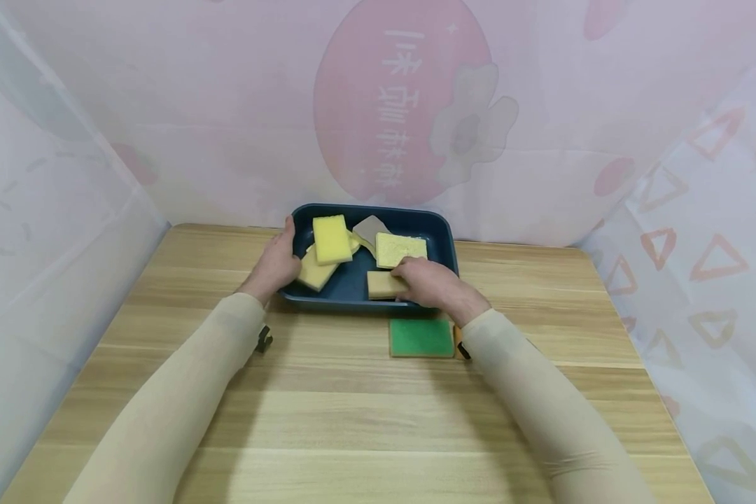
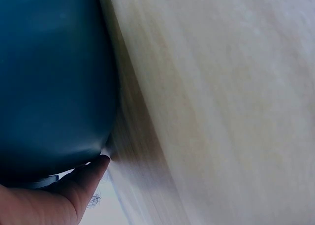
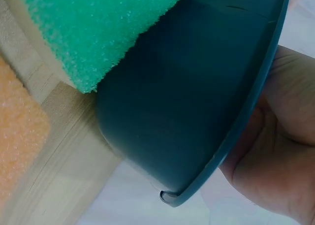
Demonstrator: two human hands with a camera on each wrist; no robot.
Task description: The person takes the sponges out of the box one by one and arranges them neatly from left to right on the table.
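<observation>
Only one bit of writing shows up here: a column of white characters running down the big pink circle (image 1: 403, 98) printed on the backdrop curtain (image 1: 227, 105) behind the far edge of the table (image 1: 353, 420). The characters appear mirrored or seen through the cloth, so they cannot be read with any certainty. Nothing legible on the blue tray (image 1: 437, 234), on the sponges inside it, or on the green sponge (image 1: 421, 337) near the tray's near edge, and both wrist views carry no lettering at all.
</observation>
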